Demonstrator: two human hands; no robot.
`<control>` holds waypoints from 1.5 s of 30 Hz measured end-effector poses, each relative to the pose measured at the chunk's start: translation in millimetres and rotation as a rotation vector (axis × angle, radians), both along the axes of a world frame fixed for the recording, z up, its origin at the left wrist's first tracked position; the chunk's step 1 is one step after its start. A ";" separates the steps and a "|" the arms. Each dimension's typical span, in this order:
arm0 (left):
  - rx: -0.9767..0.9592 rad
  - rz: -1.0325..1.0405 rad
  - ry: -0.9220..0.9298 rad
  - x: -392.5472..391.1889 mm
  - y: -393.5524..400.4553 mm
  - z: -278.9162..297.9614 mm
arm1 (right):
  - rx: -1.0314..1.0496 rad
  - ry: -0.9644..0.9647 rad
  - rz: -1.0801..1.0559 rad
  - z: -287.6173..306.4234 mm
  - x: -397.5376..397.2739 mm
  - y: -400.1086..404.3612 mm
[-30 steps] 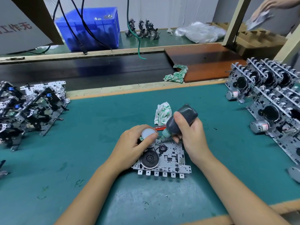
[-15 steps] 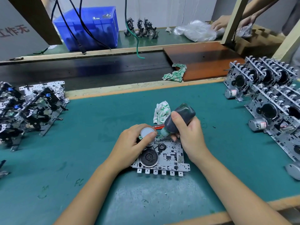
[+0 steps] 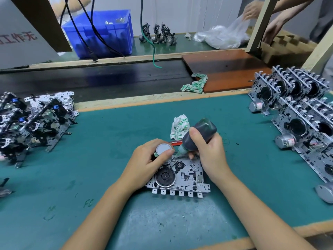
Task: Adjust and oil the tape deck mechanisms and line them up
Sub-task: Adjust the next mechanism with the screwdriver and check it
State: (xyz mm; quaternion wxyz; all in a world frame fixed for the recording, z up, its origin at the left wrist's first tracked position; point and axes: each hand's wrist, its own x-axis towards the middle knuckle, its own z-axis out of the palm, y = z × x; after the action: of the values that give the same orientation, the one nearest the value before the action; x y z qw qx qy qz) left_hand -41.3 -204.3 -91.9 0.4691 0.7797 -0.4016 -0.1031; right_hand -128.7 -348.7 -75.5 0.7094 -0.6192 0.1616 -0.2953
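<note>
**Oiling a tape deck mech mid-bench**

The tape deck mechanism (image 3: 180,175) lies flat on the green bench (image 3: 108,141), near centre. Left hand (image 3: 146,161) grips its round motor can (image 3: 163,149) at the far left corner; right hand (image 3: 209,152) is wrapped round a dark oil bottle (image 3: 200,132), nozzle tipped down onto the plate.

Handling, as I judge it: thin stamped metal chassis, stiff but light, w/ sharp tabs along the near edge. Belt, flywheel (image 3: 165,176) and small gears look fragile, so hold by motor can or plate edges. Bottle probably soft, squeezable, maybe slick w/ oil.

Writing: red Chinese characters, mirrored, on the sign (image 3: 18,37) far left; faint "FC" scrawl on the bench mat. No brand readable.
</note>
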 end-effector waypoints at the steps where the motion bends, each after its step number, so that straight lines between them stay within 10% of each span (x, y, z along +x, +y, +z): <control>1: -0.005 -0.001 0.005 -0.2 0.2 0.8 | 0.001 0.007 -0.005 1.0 -0.4 -0.6; 9: 0.067 0.307 0.053 -11.8 -2.4 19.0 | 0.554 -0.212 -0.112 24.1 -6.1 -27.9; 12: -0.180 0.280 0.728 -13.8 -5.6 32.7 | 0.772 -0.339 -0.132 36.2 -4.7 -31.3; 14: -0.463 -0.141 1.428 -14.4 -6.8 41.4 | 0.786 -0.349 -0.105 43.4 -3.0 -23.2; 16: -0.661 -0.283 1.667 -20.4 -6.1 45.6 | 0.753 -0.322 -0.045 49.2 -0.5 -7.3; 25: -1.008 -0.257 1.707 -14.8 2.2 21.1 | 0.468 -0.076 -0.064 30.0 13.2 55.0; 45: -1.000 -0.022 1.691 -22.1 -15.0 15.9 | 0.437 -0.084 -0.085 16.7 19.5 54.9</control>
State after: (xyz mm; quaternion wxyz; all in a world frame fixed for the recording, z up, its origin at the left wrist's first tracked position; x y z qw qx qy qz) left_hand -63.4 -219.3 -76.0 0.8770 0.1566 0.0621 -0.4500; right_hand -109.2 -293.8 -58.8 0.8197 -0.4307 0.2178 -0.3084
